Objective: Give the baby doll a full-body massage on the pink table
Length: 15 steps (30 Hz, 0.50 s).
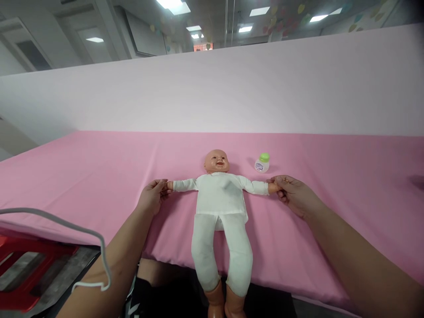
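A baby doll (221,194) in a white cloth suit lies on its back on a pink-covered surface (99,176), head away from me. Its legs hang over the near edge towards my lap. Both its arms are stretched straight out to the sides. My left hand (153,194) pinches the doll's hand on the left, and my right hand (294,194) grips the doll's hand on the right. Just beyond the doll's right-side arm stands a small clear bottle (262,163) with a green cap and a printed label.
A white wall panel (212,92) rises behind the pink cover, with glass above it. At the lower left are a red plastic stool (33,274) and a grey cable (66,225) passing by my left forearm. A dark blurred shape shows at the far right edge.
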Tool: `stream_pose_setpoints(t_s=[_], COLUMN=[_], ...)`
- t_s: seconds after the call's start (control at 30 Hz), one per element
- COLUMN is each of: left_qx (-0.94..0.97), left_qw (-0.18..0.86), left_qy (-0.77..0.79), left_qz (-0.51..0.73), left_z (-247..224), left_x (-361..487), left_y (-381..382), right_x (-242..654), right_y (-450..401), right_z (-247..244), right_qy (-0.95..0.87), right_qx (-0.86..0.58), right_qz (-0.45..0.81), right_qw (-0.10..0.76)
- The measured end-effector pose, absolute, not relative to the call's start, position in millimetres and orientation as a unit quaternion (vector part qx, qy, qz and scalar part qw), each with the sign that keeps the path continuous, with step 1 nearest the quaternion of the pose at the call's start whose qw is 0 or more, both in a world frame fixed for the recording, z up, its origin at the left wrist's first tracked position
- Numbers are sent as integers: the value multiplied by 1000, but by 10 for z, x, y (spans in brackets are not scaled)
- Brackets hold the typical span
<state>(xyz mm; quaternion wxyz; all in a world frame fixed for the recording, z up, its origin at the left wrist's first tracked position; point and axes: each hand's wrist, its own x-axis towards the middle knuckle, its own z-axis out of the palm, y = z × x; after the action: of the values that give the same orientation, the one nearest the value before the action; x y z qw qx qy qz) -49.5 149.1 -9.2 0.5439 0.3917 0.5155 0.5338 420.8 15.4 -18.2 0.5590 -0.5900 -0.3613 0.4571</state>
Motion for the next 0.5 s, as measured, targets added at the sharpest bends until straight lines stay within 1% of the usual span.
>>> stream_pose_setpoints(t_s=[0.17,0.33,0.5], left_qx=[389,378,383], left_qw=[538,553,562], left_qy=[523,512,500], left_qz=[535,538,536], left_z=[-76,-68,-89], left_x=[-482,-502,-532], left_y=[1479,1477,1491], right_x=[4213,4226,4187], right_y=[184,188,129], right_z=[-213,-217,-159], right_qy=[-354,-347,-373], right_qx=[-596,-561,-533], right_qz=[433,467,490], right_qw=[577,589,580])
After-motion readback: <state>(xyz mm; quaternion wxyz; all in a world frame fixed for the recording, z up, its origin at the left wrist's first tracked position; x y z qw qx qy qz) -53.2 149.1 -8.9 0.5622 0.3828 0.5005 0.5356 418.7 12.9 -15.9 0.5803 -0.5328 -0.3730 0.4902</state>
